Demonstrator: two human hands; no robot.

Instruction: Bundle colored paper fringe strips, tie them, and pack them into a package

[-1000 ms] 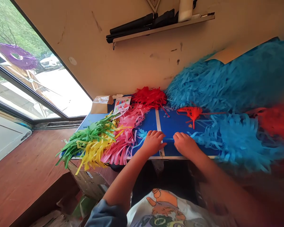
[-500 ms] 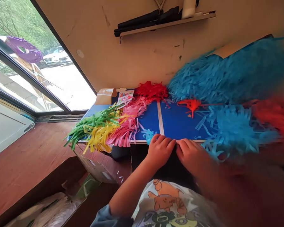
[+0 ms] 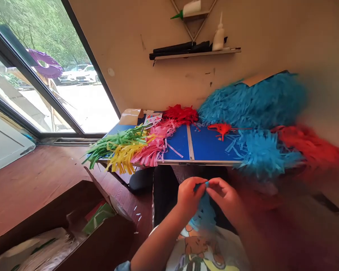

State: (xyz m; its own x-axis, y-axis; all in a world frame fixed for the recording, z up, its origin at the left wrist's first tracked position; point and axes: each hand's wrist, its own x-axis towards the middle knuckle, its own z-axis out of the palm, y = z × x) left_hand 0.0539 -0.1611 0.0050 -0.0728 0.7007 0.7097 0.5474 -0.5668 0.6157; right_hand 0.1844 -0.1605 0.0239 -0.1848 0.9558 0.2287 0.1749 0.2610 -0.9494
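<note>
Over my lap, my left hand (image 3: 190,194) and my right hand (image 3: 223,194) meet fingertip to fingertip in front of the table edge. Both pinch the top of a blue paper tassel (image 3: 203,210), whose fringed strips hang down between them onto my shirt. On the blue table (image 3: 176,145) lie pink fringe (image 3: 155,145), yellow fringe (image 3: 124,154) and green fringe (image 3: 115,143) at the left. A pile of blue tassels (image 3: 262,150) sits at the right, near a small red tassel (image 3: 222,130).
A large blue fringed piece (image 3: 251,99) leans against the wall behind red fringe (image 3: 307,143). Red tassels (image 3: 182,114) lie at the back. A wall shelf (image 3: 197,54) holds a white bottle (image 3: 219,35). Cardboard box (image 3: 73,199) stands at the lower left, beside a black stool (image 3: 141,180).
Both hands have drawn back from the table edge toward my body, bringing the blue tassel off the table to hang over my lap. The view has tilted up slightly.
</note>
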